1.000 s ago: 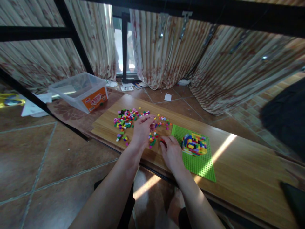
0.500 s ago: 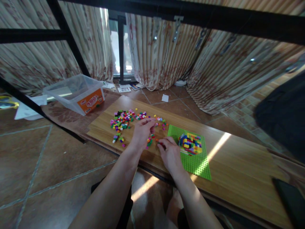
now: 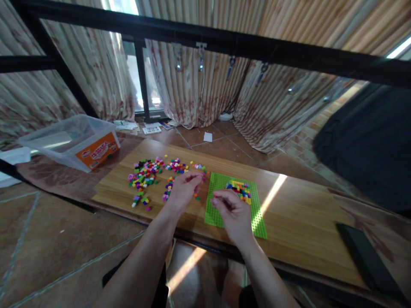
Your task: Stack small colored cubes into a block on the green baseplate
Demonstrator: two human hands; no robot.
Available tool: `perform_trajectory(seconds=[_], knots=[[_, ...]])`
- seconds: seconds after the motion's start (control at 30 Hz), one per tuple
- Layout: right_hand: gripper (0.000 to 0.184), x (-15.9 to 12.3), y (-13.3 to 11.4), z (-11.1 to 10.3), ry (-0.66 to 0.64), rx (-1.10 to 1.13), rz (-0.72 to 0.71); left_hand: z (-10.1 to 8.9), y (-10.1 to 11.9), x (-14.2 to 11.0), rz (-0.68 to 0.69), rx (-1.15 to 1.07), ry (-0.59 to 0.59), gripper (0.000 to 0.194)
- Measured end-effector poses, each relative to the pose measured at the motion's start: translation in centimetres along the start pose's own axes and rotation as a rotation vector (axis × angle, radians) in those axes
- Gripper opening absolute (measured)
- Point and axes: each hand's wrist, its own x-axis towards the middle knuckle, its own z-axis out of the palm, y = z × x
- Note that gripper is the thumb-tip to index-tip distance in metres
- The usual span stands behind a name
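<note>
My right hand (image 3: 233,210) is raised over the left part of the green baseplate (image 3: 214,214), its thumb and fingertips pinched on a small red brick (image 3: 215,195). Behind it on the plate stands a block built of many-coloured bricks (image 3: 243,191), partly hidden by the fingers. My left hand (image 3: 185,187) hovers over loose bricks left of the plate, thumb and fingers pressed together; whatever may be between them is too small to make out. Loose coloured bricks (image 3: 146,173) lie spread over the left half of the wooden table (image 3: 298,222).
A clear plastic bin (image 3: 69,143) with an orange label stands beyond the table's left end. A dark flat object (image 3: 366,256) lies at the right end. A black metal bar (image 3: 205,36) crosses above, before striped curtains (image 3: 205,85). Papers (image 3: 151,128) lie on the floor.
My right hand has lifted from the table beside the plate and moved over the plate with the red brick. My left hand stays near the loose bricks. The view has swung right.
</note>
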Motion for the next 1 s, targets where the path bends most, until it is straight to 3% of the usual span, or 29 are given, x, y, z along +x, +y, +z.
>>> perform_trajectory(seconds=[0.17,0.37,0.47,0.73,1.0], knots=[[0.012,-0.4,-0.6,-1.9,0.071,0.126,0.079,1.3,-1.0,-0.1,0.069,0.198,-0.091,0.017],[0.015,0.0,-0.5,-6.3,0.257,-0.25,0.01,2.6,-2.5,-0.1,0.1,0.296,-0.153,0.013],[0.014,0.3,0.2,-7.8,0.268,-0.372,-0.04,3.1,-3.3,0.0,0.124,0.356,-0.192,0.012],[0.011,0.4,1.9,-7.6,0.189,-0.428,-0.128,4.3,-3.7,-0.6,0.128,0.404,-0.248,0.013],[0.009,0.3,2.2,-8.1,0.239,-0.392,-0.044,4.5,-3.6,-0.8,0.107,0.378,-0.243,0.011]])
